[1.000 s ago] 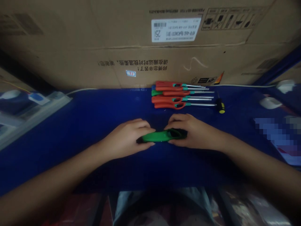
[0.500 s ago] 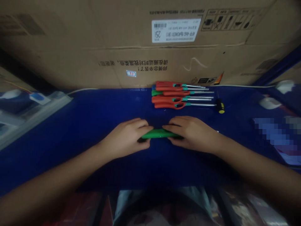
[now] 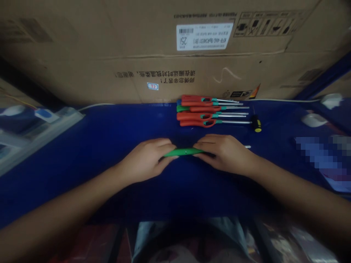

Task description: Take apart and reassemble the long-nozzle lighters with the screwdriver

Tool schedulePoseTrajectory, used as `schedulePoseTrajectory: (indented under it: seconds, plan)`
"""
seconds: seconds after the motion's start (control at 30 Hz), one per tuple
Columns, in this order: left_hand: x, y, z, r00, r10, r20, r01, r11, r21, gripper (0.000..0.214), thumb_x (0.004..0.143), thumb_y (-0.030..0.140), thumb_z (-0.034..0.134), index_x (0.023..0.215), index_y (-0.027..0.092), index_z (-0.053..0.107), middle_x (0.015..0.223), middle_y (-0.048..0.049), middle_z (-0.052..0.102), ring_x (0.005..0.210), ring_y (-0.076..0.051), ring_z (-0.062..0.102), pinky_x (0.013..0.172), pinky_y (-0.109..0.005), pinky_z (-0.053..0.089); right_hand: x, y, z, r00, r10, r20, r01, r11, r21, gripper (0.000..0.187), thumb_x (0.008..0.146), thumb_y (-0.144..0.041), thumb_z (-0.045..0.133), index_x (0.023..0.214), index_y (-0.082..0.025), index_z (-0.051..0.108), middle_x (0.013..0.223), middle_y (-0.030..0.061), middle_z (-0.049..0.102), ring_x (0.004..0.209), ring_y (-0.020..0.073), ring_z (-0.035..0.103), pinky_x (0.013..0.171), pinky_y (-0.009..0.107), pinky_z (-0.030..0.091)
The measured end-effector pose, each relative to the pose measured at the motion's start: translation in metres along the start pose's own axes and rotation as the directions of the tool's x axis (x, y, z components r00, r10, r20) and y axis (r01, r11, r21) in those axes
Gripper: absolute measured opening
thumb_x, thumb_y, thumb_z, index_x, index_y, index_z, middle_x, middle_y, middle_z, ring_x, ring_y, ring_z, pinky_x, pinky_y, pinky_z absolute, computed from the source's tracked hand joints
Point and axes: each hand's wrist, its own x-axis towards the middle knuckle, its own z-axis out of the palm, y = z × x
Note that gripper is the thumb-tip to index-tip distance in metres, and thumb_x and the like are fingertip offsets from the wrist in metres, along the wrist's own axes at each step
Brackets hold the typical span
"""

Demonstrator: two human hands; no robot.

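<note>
A green long-nosed lighter (image 3: pixel 183 152) lies across the middle of the blue table (image 3: pixel 109 135), held at both ends. My left hand (image 3: pixel 146 160) pinches its left end, fingers closed round it. My right hand (image 3: pixel 223 151) grips its right part, and the metal nozzle tip (image 3: pixel 247 147) pokes out past my right knuckles. Only the narrow top edge of the green body shows between the two hands.
A row of several red and green lighters (image 3: pixel 208 111) lies behind my hands, nozzles to the right. A small black-and-yellow screwdriver (image 3: pixel 256 123) sits beside them. A big cardboard box (image 3: pixel 175 51) walls the back. A white tray (image 3: pixel 41 128) is at the left, white objects (image 3: pixel 312 119) at the right.
The green lighter has been rolled in my hands: its broad side with the trigger hole faced up before, now only its thin edge shows. The nozzle tip has come into view at the right.
</note>
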Motion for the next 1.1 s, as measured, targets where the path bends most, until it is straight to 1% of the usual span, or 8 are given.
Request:
schedulePoseTrajectory:
  seconds: [0.13, 0.33, 0.6, 0.7, 0.8, 0.87, 0.93, 1.1]
  plan:
    - [0.002, -0.002, -0.003, 0.998, -0.029, -0.061, 0.026, 0.998, -0.064, 0.024, 0.101, 0.034, 0.050, 0.104, 0.018, 0.067, 0.093, -0.0040, 0.064, 0.082, -0.016, 0.063, 0.072, -0.028, 0.049, 0.001, 0.009, -0.001, 0.984, 0.116, -0.133, -0.110, 0.993, 0.049, 0.017, 0.095, -0.034, 0.060, 0.098, -0.018, 0.067, 0.097, 0.0073, 0.070, 0.088, 0.0199, 0.067, 0.078, 0.031, 0.052]
    - [0.002, -0.002, -0.004, 0.995, -0.084, -0.052, 0.076, 0.988, -0.135, 0.023, 0.101, 0.035, 0.048, 0.101, 0.018, 0.064, 0.092, -0.0035, 0.064, 0.079, -0.016, 0.062, 0.071, -0.027, 0.048, -0.001, 0.010, -0.003, 0.968, 0.123, -0.219, -0.129, 0.991, -0.016, 0.013, 0.094, -0.030, 0.060, 0.096, -0.019, 0.067, 0.095, 0.0071, 0.073, 0.084, 0.0214, 0.070, 0.074, 0.032, 0.053]
    - [0.004, -0.006, -0.007, 0.994, -0.094, -0.049, 0.090, 0.994, -0.068, 0.026, 0.102, 0.036, 0.045, 0.112, 0.019, 0.063, 0.103, -0.0052, 0.066, 0.087, -0.018, 0.065, 0.077, -0.029, 0.051, -0.001, 0.011, -0.001, 0.980, 0.108, -0.167, -0.131, 0.982, -0.133, 0.023, 0.096, -0.036, 0.058, 0.107, -0.018, 0.068, 0.102, 0.0079, 0.075, 0.090, 0.0235, 0.071, 0.076, 0.034, 0.052]
    - [0.003, -0.010, -0.007, 0.993, -0.050, -0.106, 0.044, 0.997, -0.057, 0.031, 0.102, 0.037, 0.047, 0.126, 0.021, 0.058, 0.118, -0.0063, 0.066, 0.102, -0.020, 0.065, 0.089, -0.031, 0.051, 0.000, 0.011, 0.000, 0.975, 0.163, -0.148, -0.177, 0.981, -0.084, 0.021, 0.098, -0.033, 0.054, 0.107, -0.019, 0.067, 0.102, 0.0068, 0.074, 0.087, 0.0221, 0.070, 0.073, 0.032, 0.050]
    - [0.002, -0.011, -0.006, 0.994, -0.049, -0.102, 0.053, 0.998, 0.043, 0.042, 0.098, 0.041, 0.055, 0.136, 0.024, 0.053, 0.117, -0.0063, 0.065, 0.098, -0.021, 0.067, 0.083, -0.031, 0.054, 0.002, 0.007, -0.001, 0.973, 0.221, -0.069, -0.225, 0.973, -0.050, 0.022, 0.100, -0.032, 0.047, 0.103, -0.018, 0.064, 0.094, 0.0069, 0.073, 0.083, 0.0211, 0.069, 0.071, 0.031, 0.047]
    - [0.002, -0.011, -0.005, 0.995, -0.040, -0.088, 0.051, 0.990, 0.133, 0.044, 0.097, 0.043, 0.056, 0.136, 0.023, 0.054, 0.111, -0.0064, 0.066, 0.093, -0.021, 0.067, 0.078, -0.031, 0.054, 0.003, 0.003, -0.004, 0.980, 0.197, -0.009, -0.197, 0.977, -0.083, 0.027, 0.102, -0.032, 0.041, 0.097, -0.017, 0.063, 0.085, 0.0073, 0.070, 0.078, 0.0209, 0.066, 0.070, 0.032, 0.045]
    - [0.002, -0.010, -0.005, 0.997, -0.003, -0.072, 0.015, 0.984, 0.178, 0.040, 0.098, 0.044, 0.054, 0.131, 0.021, 0.059, 0.106, -0.0068, 0.068, 0.093, -0.022, 0.068, 0.080, -0.033, 0.054, 0.004, 0.000, -0.007, 0.992, 0.125, 0.023, -0.122, 0.988, -0.098, 0.032, 0.103, -0.031, 0.037, 0.095, -0.016, 0.064, 0.084, 0.0078, 0.069, 0.077, 0.0207, 0.065, 0.073, 0.034, 0.046]
    - [0.003, -0.010, -0.001, 0.997, 0.076, -0.031, -0.069, 0.981, 0.183, 0.037, 0.100, 0.048, 0.049, 0.114, 0.018, 0.067, 0.096, -0.0063, 0.074, 0.086, -0.022, 0.071, 0.079, -0.033, 0.054, 0.005, -0.001, -0.005, 0.989, -0.142, -0.035, 0.141, 0.990, -0.023, 0.039, 0.101, -0.040, 0.048, 0.128, -0.014, 0.059, 0.116, 0.0122, 0.070, 0.104, 0.0226, 0.066, 0.094, 0.039, 0.047]
